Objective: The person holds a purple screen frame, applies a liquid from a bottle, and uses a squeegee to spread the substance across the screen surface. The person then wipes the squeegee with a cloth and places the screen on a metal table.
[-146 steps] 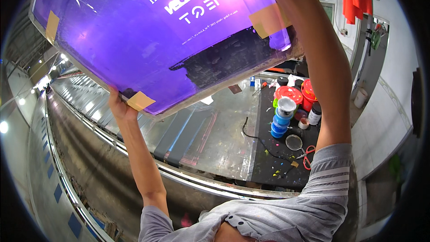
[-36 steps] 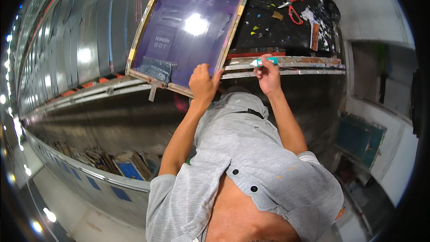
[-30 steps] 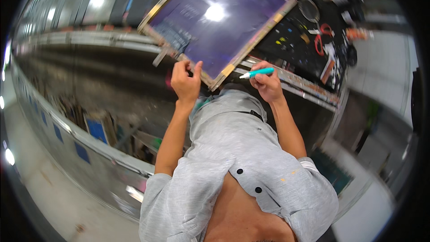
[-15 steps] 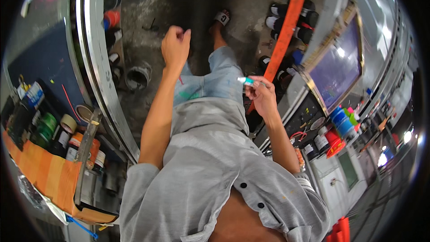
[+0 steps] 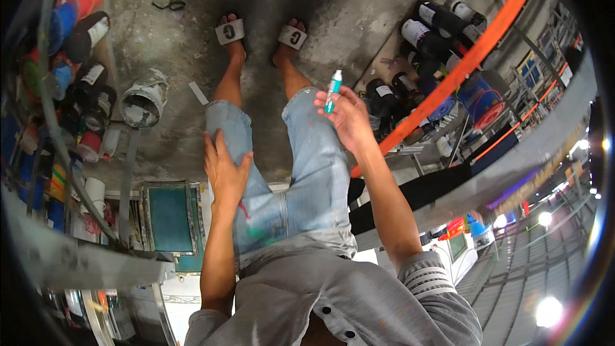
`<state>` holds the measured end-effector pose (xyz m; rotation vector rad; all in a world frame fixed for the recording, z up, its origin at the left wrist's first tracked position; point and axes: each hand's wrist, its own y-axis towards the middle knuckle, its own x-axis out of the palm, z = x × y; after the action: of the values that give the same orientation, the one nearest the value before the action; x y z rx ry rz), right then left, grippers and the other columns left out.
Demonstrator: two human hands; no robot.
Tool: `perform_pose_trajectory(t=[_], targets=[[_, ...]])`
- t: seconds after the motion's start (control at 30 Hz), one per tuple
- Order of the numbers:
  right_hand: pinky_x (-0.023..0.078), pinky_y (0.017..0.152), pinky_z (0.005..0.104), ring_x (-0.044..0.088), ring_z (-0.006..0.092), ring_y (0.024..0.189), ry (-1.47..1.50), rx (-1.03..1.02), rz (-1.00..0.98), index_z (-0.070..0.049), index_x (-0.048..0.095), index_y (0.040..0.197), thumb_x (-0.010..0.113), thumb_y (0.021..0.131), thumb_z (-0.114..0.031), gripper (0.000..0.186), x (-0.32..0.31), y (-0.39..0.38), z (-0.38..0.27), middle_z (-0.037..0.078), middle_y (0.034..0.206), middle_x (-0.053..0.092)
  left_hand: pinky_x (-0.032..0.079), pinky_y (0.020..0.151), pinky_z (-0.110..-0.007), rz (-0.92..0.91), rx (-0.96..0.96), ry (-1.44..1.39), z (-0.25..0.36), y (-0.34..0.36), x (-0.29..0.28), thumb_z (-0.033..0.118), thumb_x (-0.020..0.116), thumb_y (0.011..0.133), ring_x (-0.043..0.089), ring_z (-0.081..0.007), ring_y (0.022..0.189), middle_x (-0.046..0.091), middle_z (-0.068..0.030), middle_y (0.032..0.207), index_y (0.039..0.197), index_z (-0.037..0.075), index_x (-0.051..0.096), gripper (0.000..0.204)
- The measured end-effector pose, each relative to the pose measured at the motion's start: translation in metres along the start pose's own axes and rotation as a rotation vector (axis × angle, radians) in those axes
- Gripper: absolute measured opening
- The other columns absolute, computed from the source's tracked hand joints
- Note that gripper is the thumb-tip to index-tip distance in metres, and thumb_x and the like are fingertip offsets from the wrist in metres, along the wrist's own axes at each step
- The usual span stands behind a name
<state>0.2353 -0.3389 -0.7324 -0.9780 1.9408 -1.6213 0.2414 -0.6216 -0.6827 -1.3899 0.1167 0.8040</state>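
- At the far left, a rack of paint pots [image 5: 77,83] in red, blue, black and white stands along the edge of the view; a pale, paint-crusted bucket [image 5: 142,104] sits on the concrete floor [image 5: 359,6] just beside them.
- Below that, a teal-meshed printing frame [image 5: 170,216] leans near a metal rail.
- The left hand [image 5: 224,173] lies flat on the left thigh of the paint-stained denim shorts [image 5: 301,179], fingers spread and holding nothing.
- Both feet in slide sandals [image 5: 230,31] are planted on the floor ahead.
- The right hand [image 5: 349,115] is raised in front of the right leg, pinching a small teal-and-white tube [image 5: 333,91] upright between thumb and fingertips, its white cap end up.
- The tube looks light, slim and fairly stiff, probably smooth plastic that could slip; a pinch around the mid-body, as here, seems the surest hold, leaving the cap free.
- To the right, dark bottles [image 5: 429,32] with white labels lie under an orange rail [image 5: 474,57], with the edge of the bench [image 5: 512,166] further right.
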Motion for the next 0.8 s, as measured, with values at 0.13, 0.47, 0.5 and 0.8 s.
perform_pose_trajectory(t=[0.13, 0.47, 0.5, 0.8], targets=[[0.055, 0.083, 0.0419, 0.066, 0.0316, 0.093, 0.056, -0.017, 0.152, 0.000, 0.049, 0.103, 0.054, 0.090, -0.007, 0.016, -0.049, 0.069, 0.010, 0.024, 0.106, 0.063, 0.033, 0.104, -0.053, 0.051, -0.007, 0.065, 0.024, 0.027, -0.003, 0.019, 0.079, 0.072, 0.032, -0.0500, 0.131, 0.023, -0.0302, 0.147, 0.142, 0.002, 0.034, 0.085], [0.058, 0.073, 0.0400, 0.068, 0.0299, 0.087, -0.080, 0.091, 0.433, -0.003, 0.048, 0.105, 0.053, 0.091, -0.006, 0.016, -0.154, 0.240, 0.093, 0.021, 0.102, 0.065, 0.029, 0.106, -0.060, 0.024, 0.080, 0.110, 0.049, 0.108, -0.039, 0.027, 0.072, 0.077, 0.026, -0.0530, 0.134, 0.018, -0.0349, 0.148, 0.142, 0.000, 0.032, 0.081], [0.057, 0.070, 0.0386, 0.068, 0.0287, 0.084, -0.099, 0.134, 0.402, -0.003, 0.049, 0.104, 0.053, 0.090, -0.005, 0.014, -0.170, 0.255, 0.114, 0.019, 0.097, 0.066, 0.029, 0.105, -0.062, 0.049, 0.127, 0.138, 0.044, 0.116, -0.039, 0.033, 0.070, 0.079, 0.027, -0.0529, 0.134, 0.018, -0.0350, 0.148, 0.143, 0.000, 0.031, 0.082], [0.050, 0.063, 0.0438, 0.067, 0.0324, 0.078, -0.456, 0.045, 0.909, 0.000, 0.056, 0.088, 0.053, 0.086, -0.009, 0.010, -0.255, 0.373, 0.154, 0.019, 0.083, 0.065, 0.032, 0.103, -0.061, 0.335, 0.220, 0.173, 0.041, 0.172, -0.021, 0.057, 0.065, 0.081, 0.029, -0.0458, 0.136, 0.025, -0.0285, 0.149, 0.145, 0.011, 0.034, 0.085]])
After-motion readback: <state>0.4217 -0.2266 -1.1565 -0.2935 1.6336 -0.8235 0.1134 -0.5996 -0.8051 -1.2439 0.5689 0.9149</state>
